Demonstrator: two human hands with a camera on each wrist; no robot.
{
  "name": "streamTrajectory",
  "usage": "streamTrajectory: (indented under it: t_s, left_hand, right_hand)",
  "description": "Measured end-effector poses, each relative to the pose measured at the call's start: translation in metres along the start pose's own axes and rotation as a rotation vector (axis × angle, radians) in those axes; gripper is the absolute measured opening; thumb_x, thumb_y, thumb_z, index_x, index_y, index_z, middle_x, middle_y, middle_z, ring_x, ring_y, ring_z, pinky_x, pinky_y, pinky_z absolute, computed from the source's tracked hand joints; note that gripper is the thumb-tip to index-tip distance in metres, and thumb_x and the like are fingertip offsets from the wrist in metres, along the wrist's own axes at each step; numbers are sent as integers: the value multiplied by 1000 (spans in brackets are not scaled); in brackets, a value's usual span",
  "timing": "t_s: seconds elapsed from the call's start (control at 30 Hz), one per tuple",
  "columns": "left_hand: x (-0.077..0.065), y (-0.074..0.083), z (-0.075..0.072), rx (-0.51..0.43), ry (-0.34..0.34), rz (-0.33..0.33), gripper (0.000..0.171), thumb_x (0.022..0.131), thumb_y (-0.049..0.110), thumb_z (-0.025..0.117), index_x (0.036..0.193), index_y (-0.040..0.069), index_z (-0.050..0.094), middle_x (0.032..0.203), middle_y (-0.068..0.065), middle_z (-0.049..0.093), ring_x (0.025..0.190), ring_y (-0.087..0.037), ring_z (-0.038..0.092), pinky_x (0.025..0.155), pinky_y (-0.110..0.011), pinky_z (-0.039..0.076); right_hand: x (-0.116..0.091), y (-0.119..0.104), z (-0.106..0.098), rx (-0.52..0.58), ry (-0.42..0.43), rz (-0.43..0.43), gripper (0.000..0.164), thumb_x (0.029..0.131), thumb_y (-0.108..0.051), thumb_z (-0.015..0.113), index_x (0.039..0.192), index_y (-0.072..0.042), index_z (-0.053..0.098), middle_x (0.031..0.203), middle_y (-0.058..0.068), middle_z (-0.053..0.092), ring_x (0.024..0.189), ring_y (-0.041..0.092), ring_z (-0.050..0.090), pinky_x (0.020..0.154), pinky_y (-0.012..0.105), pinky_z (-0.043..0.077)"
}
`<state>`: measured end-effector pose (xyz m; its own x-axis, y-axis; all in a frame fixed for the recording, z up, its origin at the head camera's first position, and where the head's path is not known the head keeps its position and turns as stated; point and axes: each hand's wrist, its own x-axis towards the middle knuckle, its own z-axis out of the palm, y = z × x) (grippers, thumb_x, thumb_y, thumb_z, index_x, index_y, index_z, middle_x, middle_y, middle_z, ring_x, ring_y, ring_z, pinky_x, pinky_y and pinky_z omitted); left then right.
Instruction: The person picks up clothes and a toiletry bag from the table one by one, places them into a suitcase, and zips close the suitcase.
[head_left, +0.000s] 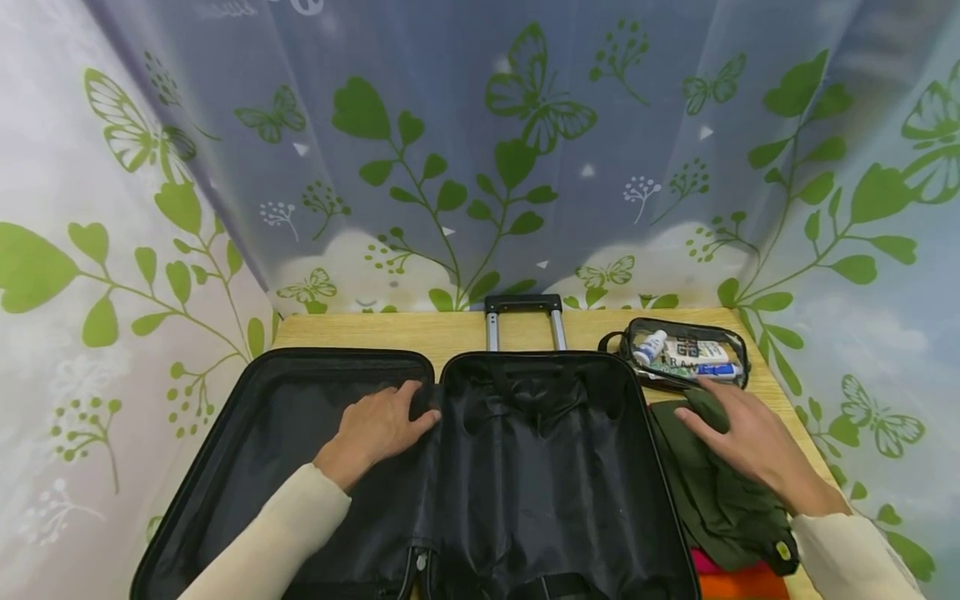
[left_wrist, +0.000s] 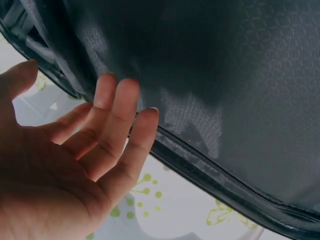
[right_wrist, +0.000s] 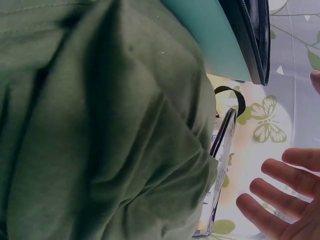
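Note:
A black-lined suitcase [head_left: 555,467] lies spread out on the wooden table, with two halves side by side. Over its left half hovers my left hand [head_left: 382,423], its fingers loosely bent and nothing held; the left wrist view shows the zipped lining [left_wrist: 210,162] beyond the fingertips. To the right of the suitcase, my right hand [head_left: 757,433] is above a folded dark green garment [head_left: 697,475], fingers spread and relaxed. In the right wrist view the green cloth [right_wrist: 125,130] fills much of the picture, apart from the fingers.
A clear travel pouch [head_left: 690,354] with small bottles and tubes lies at the back right. The suitcase's pull handle [head_left: 523,303] extends toward the back curtain [head_left: 465,167]. Orange cloth [head_left: 746,583] and pink cloth [head_left: 705,562] show under the green garment.

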<state>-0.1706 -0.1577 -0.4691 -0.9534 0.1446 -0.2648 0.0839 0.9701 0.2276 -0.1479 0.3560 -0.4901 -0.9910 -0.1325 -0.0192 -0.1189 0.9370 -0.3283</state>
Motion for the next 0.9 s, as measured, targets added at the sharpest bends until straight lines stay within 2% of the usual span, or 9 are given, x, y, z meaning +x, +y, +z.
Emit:
streamTrajectory:
  t_s: [0.2, 0.37, 0.57, 0.7, 0.9]
  left_hand:
    - [0, 1, 2, -10, -8, -12, 74, 106, 62, 60, 161, 14, 53, 142, -19, 72, 95, -37, 75, 74, -53, 60]
    - [1, 2, 4, -31, -6, -11, 74, 106, 62, 62, 157, 9, 56, 136, -21, 74, 92, -37, 75, 73, -52, 60]
    - [-1, 4, 5, -52, -23, -20, 74, 104, 63, 64, 147, 3, 60, 115, -21, 77, 79, -32, 72, 67, -49, 58]
    - [-1, 5, 7, -61, -49, -34, 76, 103, 65, 64, 144, 2, 61, 109, -21, 77, 79, -32, 72, 69, -49, 58]
    - [2, 0, 15, -55, -45, -32, 78, 102, 70, 62, 139, 1, 63, 112, -21, 77, 87, -35, 74, 74, -50, 59]
  right_hand:
    - [-7, 6, 0, 5, -12, 21, 88, 107, -63, 59, 164, 3, 43, 158, 41, 47, 139, 66, 46, 109, 82, 37]
    - [-13, 9, 2, -4, -14, 37, 88, 106, -63, 61, 161, 6, 47, 156, 41, 49, 139, 65, 48, 108, 81, 39]
    - [-21, 15, 5, -20, -28, 77, 89, 106, -64, 61, 159, 7, 48, 154, 43, 50, 136, 66, 49, 106, 81, 41]
    - [-27, 21, 8, -14, -24, 95, 89, 105, -63, 62, 157, 9, 50, 152, 44, 51, 134, 65, 51, 105, 80, 42]
    - [-36, 34, 11, 1, -24, 154, 88, 106, -65, 60, 154, 8, 53, 150, 44, 52, 132, 64, 52, 101, 80, 44]
